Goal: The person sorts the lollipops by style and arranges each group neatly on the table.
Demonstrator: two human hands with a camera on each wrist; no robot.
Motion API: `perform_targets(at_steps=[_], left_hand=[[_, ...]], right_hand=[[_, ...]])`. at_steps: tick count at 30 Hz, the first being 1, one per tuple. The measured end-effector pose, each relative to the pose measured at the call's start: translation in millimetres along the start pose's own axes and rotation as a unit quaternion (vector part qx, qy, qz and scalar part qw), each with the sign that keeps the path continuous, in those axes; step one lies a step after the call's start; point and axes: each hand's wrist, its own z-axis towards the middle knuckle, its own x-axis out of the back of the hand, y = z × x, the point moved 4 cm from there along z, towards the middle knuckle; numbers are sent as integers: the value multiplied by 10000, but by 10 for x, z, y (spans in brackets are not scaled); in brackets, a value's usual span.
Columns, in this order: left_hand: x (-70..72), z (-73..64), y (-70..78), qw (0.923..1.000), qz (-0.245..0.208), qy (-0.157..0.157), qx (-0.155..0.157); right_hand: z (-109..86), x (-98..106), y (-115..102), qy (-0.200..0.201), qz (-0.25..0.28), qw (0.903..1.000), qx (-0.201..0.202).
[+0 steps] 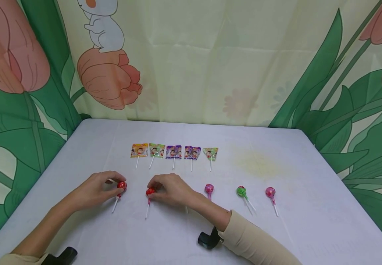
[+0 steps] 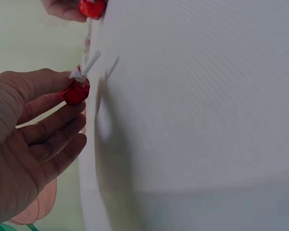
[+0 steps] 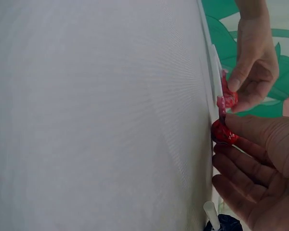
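Note:
Between thumb and fingers my left hand (image 1: 97, 189) pinches a red-wrapped lollipop (image 1: 122, 186), its white stick slanting down toward me. In the left wrist view that red lollipop (image 2: 77, 91) sits just off the cloth, judging by its separate shadow. My right hand (image 1: 172, 189) holds a second red lollipop (image 1: 150, 191) by its round head, stick toward me; the right wrist view shows this red lollipop (image 3: 225, 132) between thumb and fingertips, near the cloth. A dark-wrapped lollipop (image 3: 227, 224) lies by the right hand; the head view shows only the end of its stick.
To the right lie a pink-purple lollipop (image 1: 209, 189), partly behind the right forearm, a green one (image 1: 241, 191) and a pink one (image 1: 270, 192). Farther back is a row of several flat-wrapped lollipops (image 1: 173, 152). A white cloth covers the table (image 1: 310, 228); a printed curtain (image 1: 194, 73) hangs behind.

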Motion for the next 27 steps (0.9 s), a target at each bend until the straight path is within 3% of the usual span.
perform_targets(at_steps=[5, 15, 27], left_hand=[[-24, 116, 54, 9999, -85, 31, -104], [-89, 328, 101, 9998, -185, 38, -2], [-121, 396, 40, 9997, -144, 175, 96]], right_hand=[[-6, -11, 9, -3, 124, 9999, 46], [-7, -37, 8, -49, 354, 9993, 52], [-2, -42, 23, -19, 333, 9994, 114]])
